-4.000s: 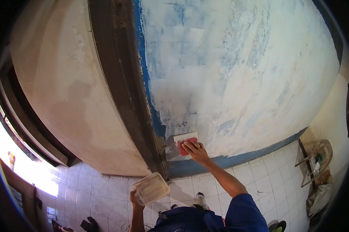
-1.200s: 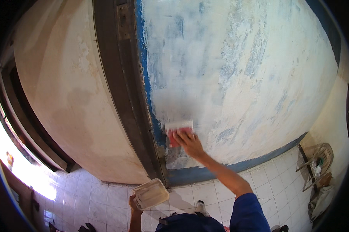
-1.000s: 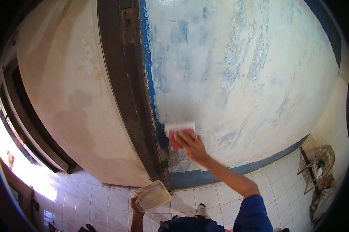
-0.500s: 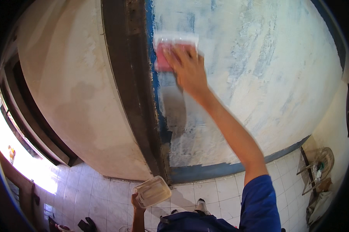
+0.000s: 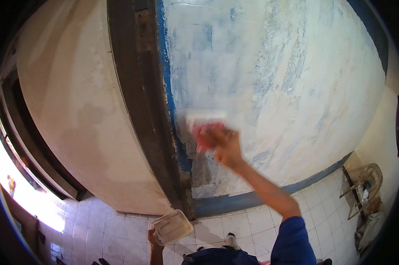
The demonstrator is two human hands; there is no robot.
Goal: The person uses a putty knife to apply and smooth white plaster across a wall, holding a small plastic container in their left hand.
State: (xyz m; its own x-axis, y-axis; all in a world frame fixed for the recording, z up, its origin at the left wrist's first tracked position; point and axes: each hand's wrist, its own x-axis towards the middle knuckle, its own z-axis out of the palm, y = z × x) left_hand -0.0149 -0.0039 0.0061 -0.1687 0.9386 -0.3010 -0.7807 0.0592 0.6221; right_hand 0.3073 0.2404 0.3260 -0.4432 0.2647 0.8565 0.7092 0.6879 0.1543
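From my remote station I view a patchy white-and-blue wall (image 5: 279, 88), upper centre to right; a dark brown post (image 5: 139, 84) borders it, left of centre. Lower centre: shallow pale tray (image 5: 173, 226). Mid-frame: red spreader (image 5: 200, 131), white-edged, motion-blurred; wall contact I cannot tell. The right hand (image 5: 228, 145) grips the spreader; the left hand (image 5: 154, 239), smallest, grips the tray's left edge.

short navy-blue sleeve (image 5: 293, 240), navy-blue clothing (image 5: 221, 257), pale dark-tipped shoe (image 5: 231, 241)
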